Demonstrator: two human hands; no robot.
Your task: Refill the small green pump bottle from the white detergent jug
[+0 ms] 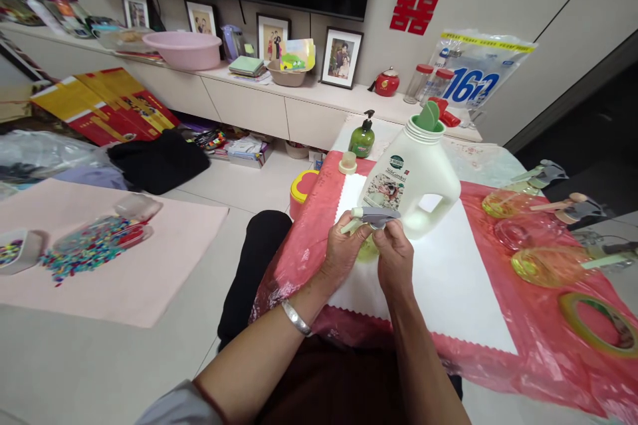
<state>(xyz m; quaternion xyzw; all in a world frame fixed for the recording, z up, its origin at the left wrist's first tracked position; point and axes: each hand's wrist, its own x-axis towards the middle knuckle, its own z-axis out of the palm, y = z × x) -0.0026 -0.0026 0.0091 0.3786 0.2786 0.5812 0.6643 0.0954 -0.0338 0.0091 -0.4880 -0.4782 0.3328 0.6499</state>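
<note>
Both my hands are closed on a small spray bottle. My left hand (343, 252) wraps the greenish bottle body, of which a sliver (367, 250) shows between the hands. My right hand (395, 257) pinches at the grey trigger sprayer head (375, 216) on top. They hover over a white cloth (448, 272) laid on a red plastic table cover (543, 339). Just beyond the hands stands a large white detergent jug (416, 176) with a green funnel (427, 116) in its mouth.
A green pump bottle (362, 137) and small cap (347, 162) stand at the table's far side. Right of the cloth lie several clear spray bottles (538, 265) and a tape roll (598, 322). Colourful beads (90, 249) lie on a pink mat on the floor.
</note>
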